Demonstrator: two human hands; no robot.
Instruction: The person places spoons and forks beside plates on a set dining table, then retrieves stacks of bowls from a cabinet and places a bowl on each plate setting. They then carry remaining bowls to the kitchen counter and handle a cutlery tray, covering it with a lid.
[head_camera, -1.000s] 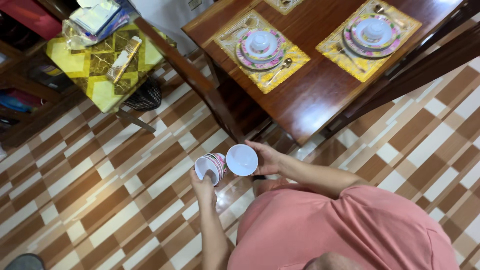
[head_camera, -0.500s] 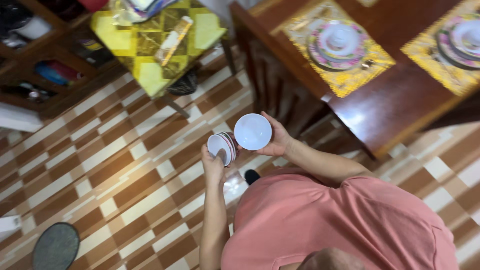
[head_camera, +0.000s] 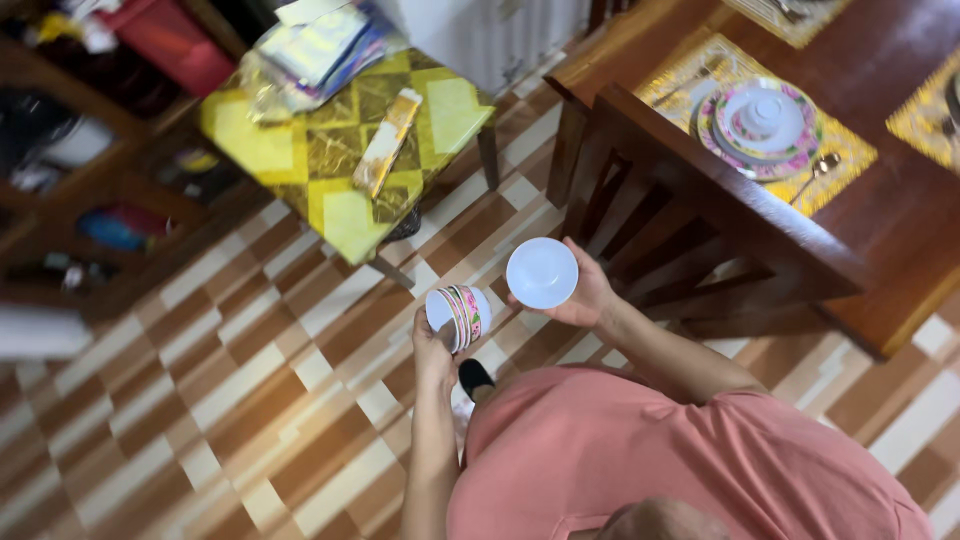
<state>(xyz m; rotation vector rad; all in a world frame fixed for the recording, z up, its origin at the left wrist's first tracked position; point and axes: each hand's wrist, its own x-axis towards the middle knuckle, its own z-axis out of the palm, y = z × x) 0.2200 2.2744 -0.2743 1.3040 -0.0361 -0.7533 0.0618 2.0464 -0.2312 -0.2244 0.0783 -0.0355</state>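
the person stands beside the dark wooden chair (head_camera: 690, 230), carrying dishes. the right hand (head_camera: 585, 295) cups a white bowl (head_camera: 541, 272) from beneath, fingers curled loosely round its underside, the open mouth facing up toward the camera. the left hand (head_camera: 432, 345) grips a small stack of flower-rimmed saucers (head_camera: 458, 315) turned on edge, fingers wrapped closed around the stack; how the thumb sits is hidden. bowl and stack are close together but apart, both held over the floor just on the near side of the chair.

it looks like the carrying step, with both pieces in hand and nothing set down yet. a next move would call for keeping the bowl level and the tilted stack pinched tight so no saucer slides out.

beyond the chair stands a wooden dining table (head_camera: 900, 220) with a yellow placemat (head_camera: 850, 155) bearing a flowered plate set (head_camera: 765, 125) and a spoon. away from the chair on the other side sits a small table with a yellow-green patterned cloth (head_camera: 340, 150), cluttered with papers, and a dark shelf unit past it. the floor (head_camera: 200, 400) is brown and cream checked tile.
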